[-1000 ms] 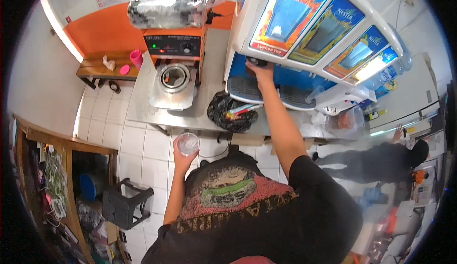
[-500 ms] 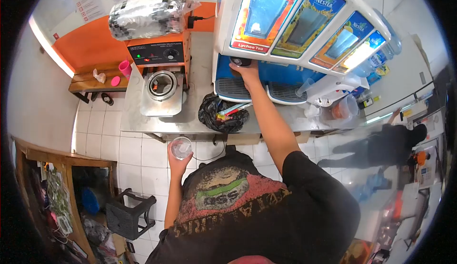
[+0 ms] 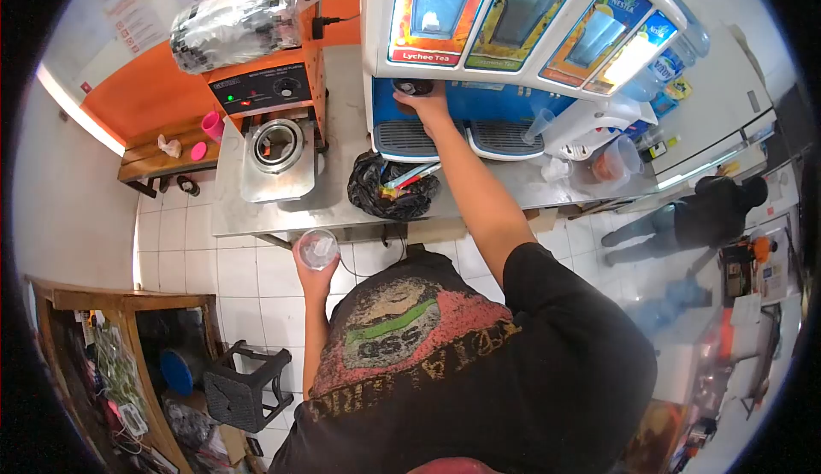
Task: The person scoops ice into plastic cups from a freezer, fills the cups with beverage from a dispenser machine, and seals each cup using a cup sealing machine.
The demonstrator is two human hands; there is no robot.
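Observation:
My left hand (image 3: 315,275) is wrapped round a clear plastic cup (image 3: 319,250) with ice in it, held over the floor in front of the counter. My right hand (image 3: 425,104) reaches into the bay of the tea dispenser (image 3: 373,12), below its Lychee Tea panel. Its fingers close round a cup (image 3: 414,87) with dark contents and what looks like ice. Under that cup lies a grey drip tray (image 3: 409,140). The dispenser's front partly hides the cup and my fingertips.
A cup sealing machine (image 3: 265,89) stands left on the metal counter (image 3: 338,204). A black plastic bag (image 3: 376,192) with packets sits at the front edge. More clear cups (image 3: 539,126) are on the right. A black stool (image 3: 246,384) is at lower left; another person (image 3: 714,217) stands far right.
The view has shifted slightly, so the counter and dispenser appear a little higher and further left. Both hands keep their cups. The other person at right has changed posture.

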